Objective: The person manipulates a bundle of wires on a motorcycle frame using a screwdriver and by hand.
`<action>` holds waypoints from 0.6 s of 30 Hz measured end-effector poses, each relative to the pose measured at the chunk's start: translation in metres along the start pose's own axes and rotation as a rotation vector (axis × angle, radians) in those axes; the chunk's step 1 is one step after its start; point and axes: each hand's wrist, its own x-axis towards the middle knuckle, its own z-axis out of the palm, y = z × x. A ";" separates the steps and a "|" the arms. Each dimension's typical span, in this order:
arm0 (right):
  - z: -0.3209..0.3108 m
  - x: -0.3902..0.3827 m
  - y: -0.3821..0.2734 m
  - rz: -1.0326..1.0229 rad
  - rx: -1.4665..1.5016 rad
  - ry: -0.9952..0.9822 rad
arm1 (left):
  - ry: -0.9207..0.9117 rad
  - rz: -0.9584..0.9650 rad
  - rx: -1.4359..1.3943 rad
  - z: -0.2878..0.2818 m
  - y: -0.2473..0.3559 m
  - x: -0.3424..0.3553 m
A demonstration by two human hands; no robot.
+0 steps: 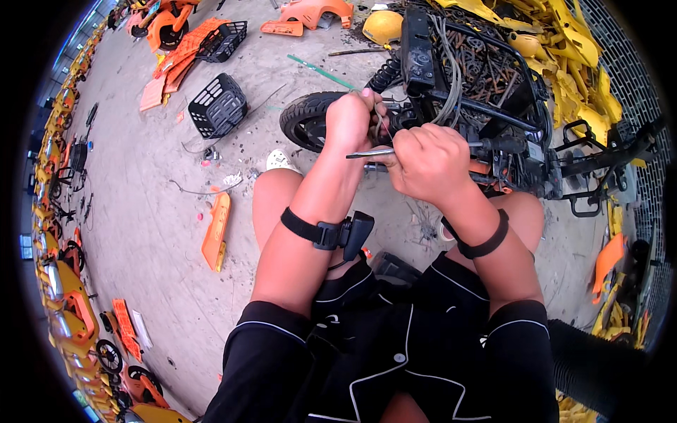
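A stripped black scooter frame (pixel 486 77) lies on the concrete in front of me, its rear tyre (pixel 305 116) at the left and grey cables (pixel 446 70) hanging across it. My left hand (pixel 349 120) is closed around thin wires beside the tyre. Just right of it, my right hand (pixel 427 162) grips a slim metal tool (pixel 370 153), whose tip points left under the left hand. Both wrists carry black bands; the left band bears a small black box (pixel 352 233).
Two black baskets (pixel 217 106) and orange panels (pixel 217 229) lie on the floor at the left. Yellow body panels (pixel 564 42) are piled behind the frame. Orange scooter parts line the left wall. My white shoe (pixel 281 161) shows by my left knee.
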 end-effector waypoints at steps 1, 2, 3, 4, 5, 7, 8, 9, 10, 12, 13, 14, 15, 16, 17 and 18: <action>0.000 0.000 -0.003 -0.006 -0.009 -0.004 | -0.005 0.010 -0.010 -0.004 -0.001 0.003; -0.001 0.000 -0.006 -0.012 -0.019 -0.008 | -0.011 0.020 -0.019 -0.008 -0.002 0.006; -0.002 0.000 -0.010 -0.018 -0.030 -0.013 | 0.001 0.036 -0.059 -0.011 -0.004 0.009; -0.005 0.001 -0.012 -0.029 -0.035 -0.022 | 0.030 0.025 -0.074 -0.013 -0.002 0.010; -0.008 0.002 -0.015 -0.039 -0.041 -0.032 | 0.057 0.014 -0.088 -0.015 0.001 0.010; -0.012 0.001 -0.021 -0.062 -0.038 -0.038 | 0.089 0.018 -0.106 -0.021 0.003 0.016; -0.014 0.001 -0.024 -0.075 -0.028 -0.030 | 0.080 0.034 -0.143 -0.031 0.005 0.026; -0.016 0.001 -0.027 -0.088 -0.019 -0.021 | 0.071 0.051 -0.179 -0.043 0.009 0.038; -0.019 -0.001 -0.030 -0.072 -0.008 -0.033 | 0.061 0.059 -0.211 -0.046 0.015 0.038; -0.025 -0.003 -0.037 -0.041 0.017 -0.055 | 0.121 0.082 -0.148 -0.041 0.020 0.040; -0.029 -0.002 -0.039 -0.046 0.011 -0.041 | 0.119 0.085 -0.129 -0.037 0.021 0.040; -0.035 -0.002 -0.040 -0.051 0.005 -0.028 | 0.118 0.089 -0.110 -0.034 0.024 0.040; -0.040 -0.002 -0.040 -0.057 -0.001 -0.014 | 0.132 0.096 -0.108 -0.034 0.028 0.039; -0.046 -0.002 -0.042 -0.064 -0.001 -0.019 | 0.145 0.103 -0.108 -0.035 0.032 0.040; -0.052 -0.002 -0.044 -0.071 -0.002 -0.023 | 0.158 0.110 -0.108 -0.036 0.037 0.040; -0.058 -0.001 -0.045 -0.080 -0.002 -0.028 | 0.172 0.118 -0.109 -0.036 0.042 0.042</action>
